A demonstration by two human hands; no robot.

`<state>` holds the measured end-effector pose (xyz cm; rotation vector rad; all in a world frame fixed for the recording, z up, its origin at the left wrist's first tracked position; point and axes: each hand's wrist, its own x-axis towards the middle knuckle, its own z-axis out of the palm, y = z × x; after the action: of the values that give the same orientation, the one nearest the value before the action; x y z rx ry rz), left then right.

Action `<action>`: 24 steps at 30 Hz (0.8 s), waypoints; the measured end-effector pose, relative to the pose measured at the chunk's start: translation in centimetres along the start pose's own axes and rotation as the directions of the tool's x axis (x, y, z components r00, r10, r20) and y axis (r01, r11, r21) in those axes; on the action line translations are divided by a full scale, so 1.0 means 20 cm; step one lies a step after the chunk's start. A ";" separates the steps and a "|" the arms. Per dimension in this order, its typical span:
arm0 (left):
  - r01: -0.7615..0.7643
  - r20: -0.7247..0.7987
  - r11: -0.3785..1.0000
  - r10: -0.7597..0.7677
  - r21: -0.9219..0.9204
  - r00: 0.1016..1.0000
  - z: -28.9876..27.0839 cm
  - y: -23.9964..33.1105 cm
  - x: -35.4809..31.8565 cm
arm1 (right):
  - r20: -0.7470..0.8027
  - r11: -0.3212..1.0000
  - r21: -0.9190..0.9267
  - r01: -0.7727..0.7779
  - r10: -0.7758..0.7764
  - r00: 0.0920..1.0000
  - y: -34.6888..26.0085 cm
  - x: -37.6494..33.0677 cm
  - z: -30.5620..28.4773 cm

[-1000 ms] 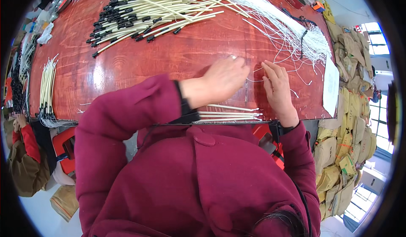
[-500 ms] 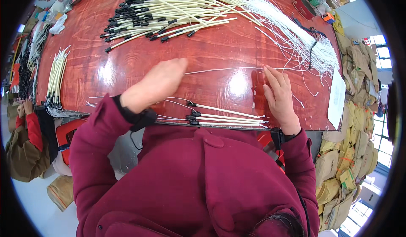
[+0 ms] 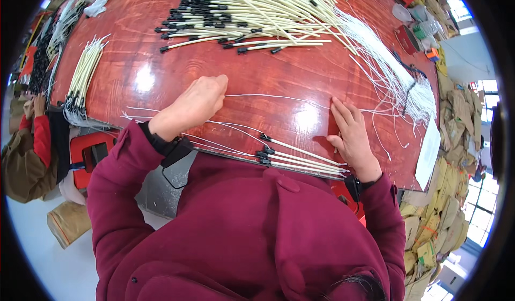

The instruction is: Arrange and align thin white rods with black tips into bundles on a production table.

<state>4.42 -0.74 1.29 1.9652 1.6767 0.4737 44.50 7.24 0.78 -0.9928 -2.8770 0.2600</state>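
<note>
The left hand (image 3: 194, 105) lies knuckles-up with fingers curled, pinching a thin white wire (image 3: 279, 97) that runs across the red table (image 3: 161, 54) to the right hand (image 3: 351, 134), pressed flat on its other end. A few sleeved wires (image 3: 300, 159) lie nearest the body; the pile (image 3: 257, 11) sits well beyond.

Bare red tabletop (image 3: 161, 86) between left hand (image 3: 196, 105) and right hand (image 3: 351, 134), crossed only by one thin white wire (image 3: 273, 97) stretched hand to hand. Far side blocked by big pile of cream sleeved wires (image 3: 252, 11), loose white strands (image 3: 386, 65) fanning right. Near edge taken by small row of finished pieces (image 3: 300, 159). Left edge: another bundle (image 3: 83, 78). Open strip left of left hand, between bundle and pile. Right rim crowded by paper sheet (image 3: 429, 151).
</note>
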 end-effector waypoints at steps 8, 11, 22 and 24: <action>0.109 -0.079 0.993 -0.112 -0.040 0.991 0.04 -0.03 0.04 | 0.035 0.999 0.045 0.013 -0.014 0.999 -0.01 0.00 0.00; 0.094 -0.102 0.994 -0.088 0.058 0.991 0.06 -0.07 0.06 | 0.023 0.999 0.053 0.010 -0.011 1.000 -0.01 -0.01 0.01; -0.236 -0.096 0.919 0.278 0.315 0.956 0.00 0.22 0.42 | 0.009 0.996 0.092 0.012 -0.013 1.000 0.00 -0.02 0.02; -0.318 -0.131 0.858 0.398 0.402 0.908 0.12 0.28 0.61 | -0.008 0.996 0.093 0.002 -0.001 1.000 -0.01 -0.01 0.03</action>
<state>12.47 10.19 1.96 2.6189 1.6116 0.5432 44.53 6.90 0.23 -0.9734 -2.8295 0.3860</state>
